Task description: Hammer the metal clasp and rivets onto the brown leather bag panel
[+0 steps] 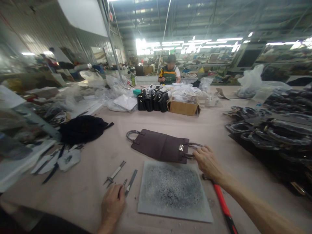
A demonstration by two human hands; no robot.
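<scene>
A dark brown bag piece point(161, 145) lies flat across the table, with a wrapped handle at each end and a metal clasp point(181, 148) near its right end. My right hand point(207, 161) is closed on the right handle. At the lower left, my left hand point(113, 201) has its fingers pressed round a small slim metal tool point(125, 182). Beside it lie a caliper point(116, 172) and a flat steel strip point(132, 182). A grey speckled slab point(173, 191) lies in front of the bag piece. A hammer with a red and black handle point(222, 203) rests below my right forearm.
Wrapped handles on dark pieces point(275, 133) are piled at the right. Black bags point(153, 100) and a cardboard box point(184, 107) stand at the back. A black cloth bundle point(84, 128) lies left. A person point(170, 73) is beyond the table.
</scene>
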